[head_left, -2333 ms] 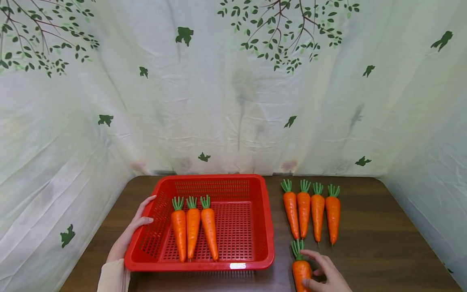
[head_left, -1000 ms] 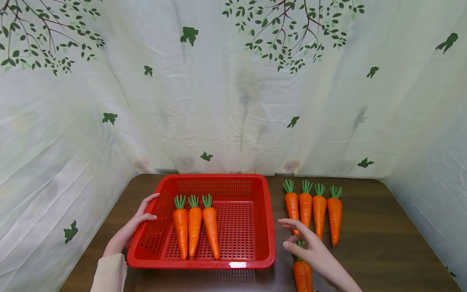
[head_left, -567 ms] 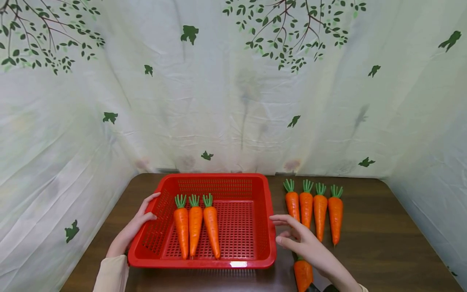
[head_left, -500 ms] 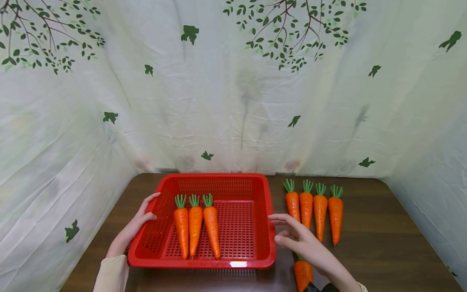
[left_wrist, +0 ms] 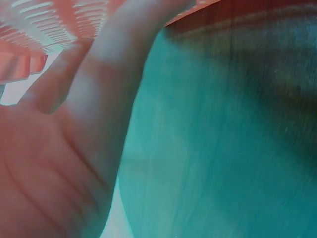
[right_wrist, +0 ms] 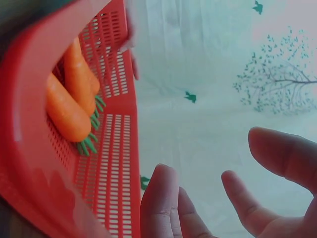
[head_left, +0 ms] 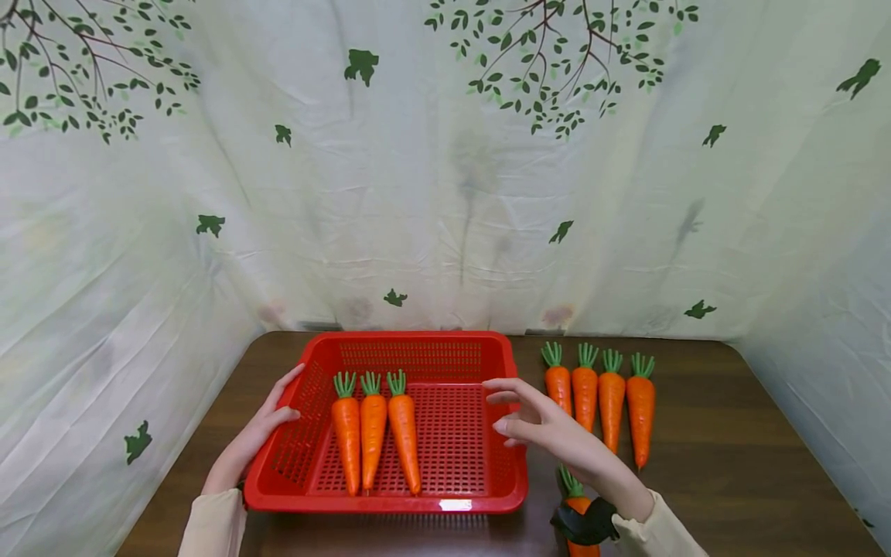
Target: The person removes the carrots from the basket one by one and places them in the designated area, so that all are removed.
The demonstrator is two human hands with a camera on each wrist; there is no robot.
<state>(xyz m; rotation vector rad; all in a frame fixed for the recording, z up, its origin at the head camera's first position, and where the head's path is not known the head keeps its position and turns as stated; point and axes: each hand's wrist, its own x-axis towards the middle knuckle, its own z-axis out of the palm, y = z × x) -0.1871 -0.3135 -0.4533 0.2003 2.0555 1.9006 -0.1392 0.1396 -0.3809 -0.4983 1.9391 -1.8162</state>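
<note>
A red plastic basket [head_left: 390,504] with slotted walls stands on the table, three carrots [head_left: 373,441] with green tops lying side by side in its left half. My left hand [head_left: 254,437] holds the basket's left side, thumb at the rim; the left wrist view shows that hand [left_wrist: 64,148] against the slotted wall. Over the basket's right rim hovers my right hand [head_left: 550,429], fingers spread and loosely bent, holding nothing. The right wrist view also shows this hand [right_wrist: 285,228] with nothing between thumb and fingers. A single carrot [head_left: 572,484] lies under the right wrist, partly hidden.
Several carrots [head_left: 612,398] lie in a row on the brown table [head_left: 724,449] right of the basket; the right hand and forearm cover parts of some. A black wrist device [head_left: 586,523] sits below the right wrist. A leaf-printed cloth [head_left: 445,193] surrounds the table behind and at the sides.
My right hand has left the single carrot near the front and moved up and left to above the basket's right rim. The left hand stays on the basket.
</note>
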